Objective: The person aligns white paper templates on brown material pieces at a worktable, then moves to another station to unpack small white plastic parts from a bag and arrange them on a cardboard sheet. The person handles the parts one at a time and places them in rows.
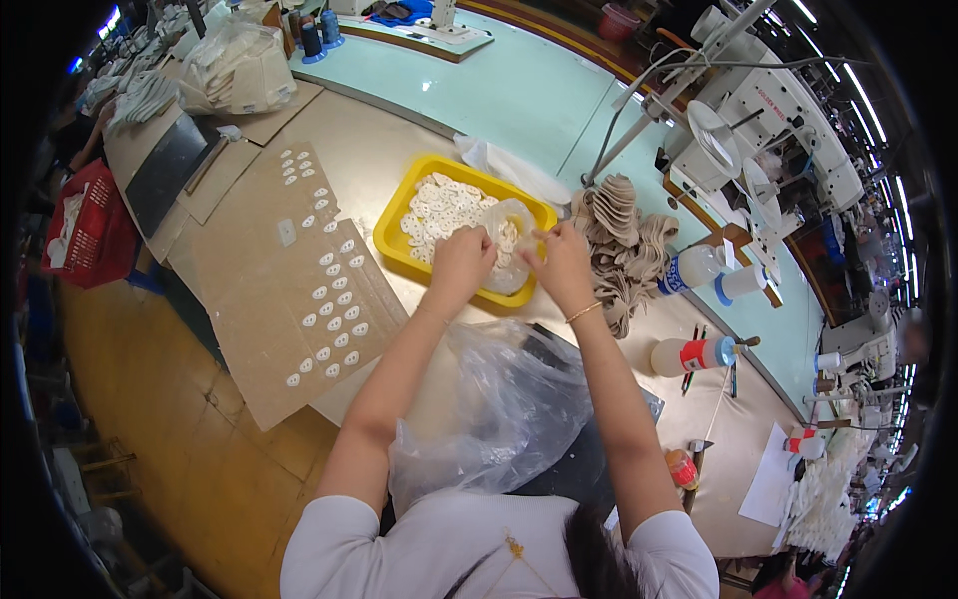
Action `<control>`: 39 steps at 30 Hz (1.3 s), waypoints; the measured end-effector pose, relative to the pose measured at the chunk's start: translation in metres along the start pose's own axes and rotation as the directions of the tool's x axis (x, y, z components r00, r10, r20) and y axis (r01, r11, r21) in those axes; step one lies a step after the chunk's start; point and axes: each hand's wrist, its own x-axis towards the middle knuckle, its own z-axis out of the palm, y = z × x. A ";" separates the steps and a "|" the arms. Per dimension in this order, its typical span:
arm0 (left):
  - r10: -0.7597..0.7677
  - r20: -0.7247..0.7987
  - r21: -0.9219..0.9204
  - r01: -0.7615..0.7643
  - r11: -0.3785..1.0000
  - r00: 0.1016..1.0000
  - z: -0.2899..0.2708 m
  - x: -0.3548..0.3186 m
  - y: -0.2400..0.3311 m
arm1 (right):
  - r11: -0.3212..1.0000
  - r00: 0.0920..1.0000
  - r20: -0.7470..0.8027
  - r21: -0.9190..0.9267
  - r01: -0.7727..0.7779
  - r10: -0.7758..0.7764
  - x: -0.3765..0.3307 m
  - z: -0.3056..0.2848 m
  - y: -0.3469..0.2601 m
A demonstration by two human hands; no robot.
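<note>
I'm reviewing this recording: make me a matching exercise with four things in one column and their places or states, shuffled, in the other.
Column one
1. Yellow plastic tray
2. Brown cardboard sheet
3. Red plastic basket
4. Clear plastic film

Column two
A. At the left of the picture
B. Bears white oval pieces spaced out in rows
C. Crumpled, between the forearms
D. Holds heaped white pieces, near the left hand and right hand

Pairs: 1-D, 2-B, 3-A, 4-C
</note>
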 end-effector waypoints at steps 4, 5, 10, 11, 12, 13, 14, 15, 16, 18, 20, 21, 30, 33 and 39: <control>-0.013 -0.023 -0.235 0.008 0.972 1.000 0.003 0.002 -0.009 | 0.988 0.968 -0.216 0.056 0.141 -0.126 0.063 0.003 0.011; -0.022 0.008 -0.254 0.023 0.967 1.000 0.002 0.001 -0.009 | 0.989 0.970 -0.205 0.053 0.141 -0.127 0.079 0.009 0.012; 0.035 -0.038 -0.210 -0.043 0.977 0.999 -0.030 -0.026 0.013 | 0.996 0.992 -0.127 -0.088 -0.016 0.005 0.130 0.050 0.051; -0.080 0.127 -0.216 0.106 0.971 0.989 -0.061 -0.040 0.026 | 0.992 0.995 0.003 -0.078 -0.098 0.098 0.132 0.043 0.034; -0.177 0.291 -0.207 0.243 0.948 0.940 -0.085 -0.055 0.036 | 0.978 0.972 0.126 -0.090 -0.186 0.197 0.130 0.035 0.022; -0.187 0.391 -0.193 0.278 0.941 0.901 -0.094 -0.069 0.038 | 0.976 0.971 0.136 -0.126 -0.180 0.196 0.129 0.031 0.023; -0.188 0.491 -0.172 0.306 0.936 0.851 -0.100 -0.083 0.037 | 0.970 0.968 0.143 -0.163 -0.183 0.206 0.130 0.026 0.025; -0.198 0.559 -0.197 0.361 0.911 0.805 -0.103 -0.096 0.036 | 0.962 0.965 0.147 -0.200 -0.187 0.219 0.129 0.023 0.027; -0.197 0.629 -0.217 0.413 0.884 0.752 -0.104 -0.107 0.035 | 0.974 0.988 0.035 -0.177 -0.142 0.151 0.122 0.022 0.030; -0.143 0.668 -0.261 0.409 0.874 0.730 -0.098 -0.122 0.035 | 1.000 1.000 -0.028 -0.029 -0.005 0.004 0.106 0.014 0.021; -0.042 0.620 -0.327 0.306 0.894 0.783 -0.078 -0.140 0.028 | 0.956 0.986 0.048 0.256 0.142 -0.159 0.079 -0.009 0.003; -0.046 0.630 -0.279 0.281 0.918 0.776 -0.072 -0.147 0.027 | 0.937 0.971 0.139 0.318 0.141 -0.193 0.055 -0.022 -0.003; 0.002 0.413 -0.840 0.380 0.388 0.911 -0.068 -0.170 0.033 | 0.785 0.945 0.327 0.589 -0.191 -0.016 -0.198 -0.082 0.034; 0.072 0.332 -0.911 0.300 0.281 0.940 -0.080 -0.173 0.057 | 0.682 0.938 0.346 0.686 -0.254 0.001 -0.225 -0.088 0.025; 0.132 0.047 -0.923 -0.007 0.385 0.990 -0.113 -0.187 0.165 | 0.527 0.973 0.194 0.818 -0.229 0.122 -0.283 -0.166 0.005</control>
